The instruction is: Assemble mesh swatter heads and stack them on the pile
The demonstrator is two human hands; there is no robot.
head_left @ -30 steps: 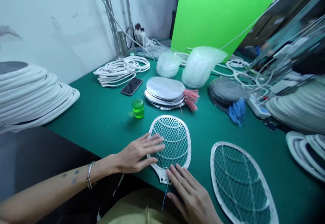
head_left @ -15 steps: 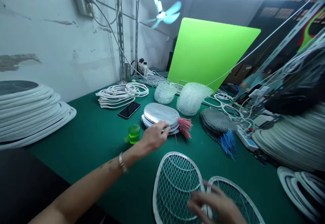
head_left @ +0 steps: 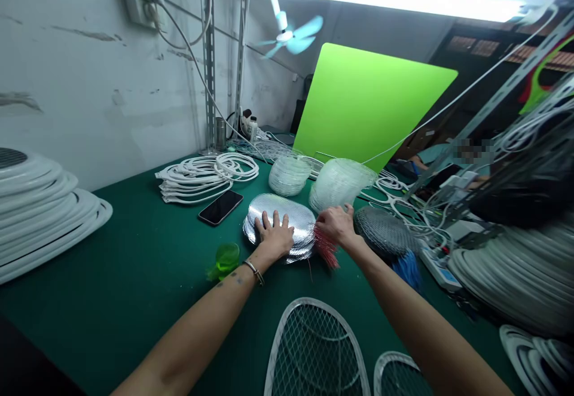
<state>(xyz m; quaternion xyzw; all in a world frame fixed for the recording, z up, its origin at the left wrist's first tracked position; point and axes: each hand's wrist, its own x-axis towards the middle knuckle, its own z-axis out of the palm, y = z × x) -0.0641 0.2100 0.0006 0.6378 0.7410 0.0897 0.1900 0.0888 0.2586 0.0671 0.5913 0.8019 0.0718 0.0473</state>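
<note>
My left hand [head_left: 275,235] lies with spread fingers on a stack of silver mesh ovals [head_left: 282,206]. At the stack's right end, my right hand [head_left: 336,224] has its fingers curled together over the red wires [head_left: 327,251]; what they pinch is too small to make out. Near the front edge lies a white-rimmed mesh frame [head_left: 316,303], with a second frame [head_left: 394,357] to its right, partly behind my right forearm. A dark mesh stack [head_left: 385,230] with blue wires [head_left: 407,270] sits right of my right hand.
A phone [head_left: 220,207], a green tape dispenser [head_left: 227,258] and white rings [head_left: 192,177] are on the left. Clear mesh stacks [head_left: 338,185] stand behind the silver one. White frames [head_left: 40,222] pile up at far left, more [head_left: 520,270] at right. A person [head_left: 433,154] sits beyond the shelf.
My left hand has come down flat onto the silver stack. My right hand has moved from above the front frames up to the red wires, and its fingers have closed.
</note>
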